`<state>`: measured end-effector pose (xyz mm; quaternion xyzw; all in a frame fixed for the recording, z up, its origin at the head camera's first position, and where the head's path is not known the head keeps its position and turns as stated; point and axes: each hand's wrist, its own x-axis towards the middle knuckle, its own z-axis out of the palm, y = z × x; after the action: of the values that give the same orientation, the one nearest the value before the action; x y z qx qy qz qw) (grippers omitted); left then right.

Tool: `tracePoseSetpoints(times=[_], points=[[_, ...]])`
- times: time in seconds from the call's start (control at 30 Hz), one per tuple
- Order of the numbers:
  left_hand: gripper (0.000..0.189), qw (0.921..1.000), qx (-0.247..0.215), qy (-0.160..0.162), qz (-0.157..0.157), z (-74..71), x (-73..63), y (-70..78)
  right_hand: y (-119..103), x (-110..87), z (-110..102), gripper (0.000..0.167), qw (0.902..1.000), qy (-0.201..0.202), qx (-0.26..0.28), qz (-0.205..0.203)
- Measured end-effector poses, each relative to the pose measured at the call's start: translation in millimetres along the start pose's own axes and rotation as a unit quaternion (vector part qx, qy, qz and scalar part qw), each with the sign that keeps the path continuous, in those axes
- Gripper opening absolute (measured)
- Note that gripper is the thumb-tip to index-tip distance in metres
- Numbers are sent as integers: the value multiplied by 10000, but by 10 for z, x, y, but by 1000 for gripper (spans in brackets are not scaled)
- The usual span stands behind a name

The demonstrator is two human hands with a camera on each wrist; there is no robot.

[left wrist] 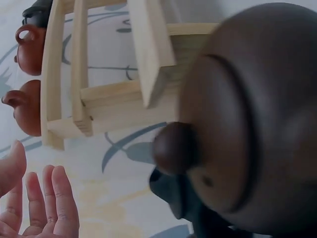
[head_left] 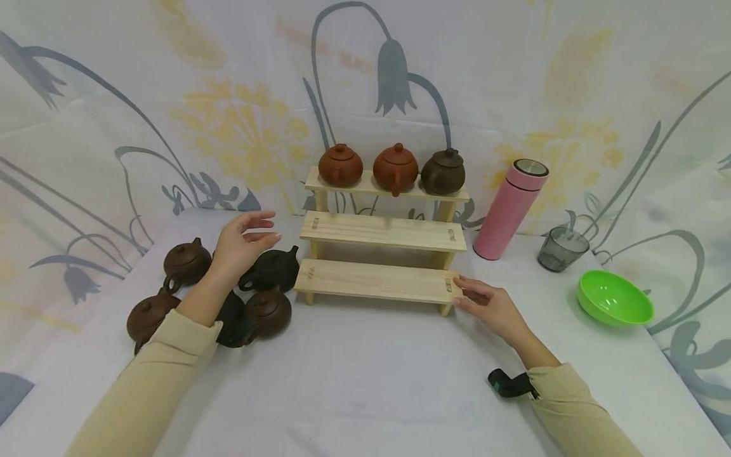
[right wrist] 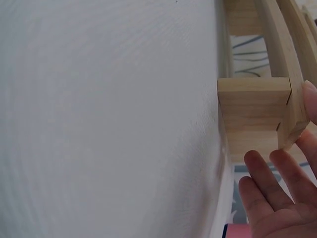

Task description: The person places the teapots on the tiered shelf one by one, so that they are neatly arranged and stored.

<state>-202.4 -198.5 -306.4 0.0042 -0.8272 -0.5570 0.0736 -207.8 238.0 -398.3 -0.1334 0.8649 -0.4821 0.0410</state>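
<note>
A stepped wooden display stand (head_left: 377,279) has three tiers. My right hand (head_left: 488,308) holds the right end of its lowest board, thumb and forefinger at the corners; the other fingers extend loosely in the right wrist view. My left hand (head_left: 242,241) hovers left of the stand with nothing in it, fingers extended and thumb apart. Below it are a black teapot (head_left: 274,270), a brown teapot (head_left: 268,314) and another dark one partly hidden by the forearm. Two more brown teapots, a rear one (head_left: 187,261) and a front one (head_left: 150,315), sit further left.
On the top tier stand two reddish teapots, one left (head_left: 340,166) and one central (head_left: 395,170), plus a dark brown teapot (head_left: 443,172). To the right are a pink thermos (head_left: 508,212), a grey transparent cup (head_left: 562,249) and a green bowl (head_left: 613,298). A patterned cloth hangs behind.
</note>
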Motion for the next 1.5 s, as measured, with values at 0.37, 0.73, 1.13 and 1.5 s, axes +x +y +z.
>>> tracePoseSetpoints(times=[0.37,0.73,1.13,1.5], points=[[44,9982,578,29,122,-122,-261,-221,28,11,5,51,9999,52,18,-94],[46,9977,661,-81,82,-300,-588,-381,11,4,5,53,10000,11,43,14],[47,9925,1178,-314,-87,-418,-897,-493,-8,-4,11,53,10000,40,43,-3],[43,9871,980,-1221,-332,-398,-1006,-628,9,7,18,52,10000,55,34,-51]])
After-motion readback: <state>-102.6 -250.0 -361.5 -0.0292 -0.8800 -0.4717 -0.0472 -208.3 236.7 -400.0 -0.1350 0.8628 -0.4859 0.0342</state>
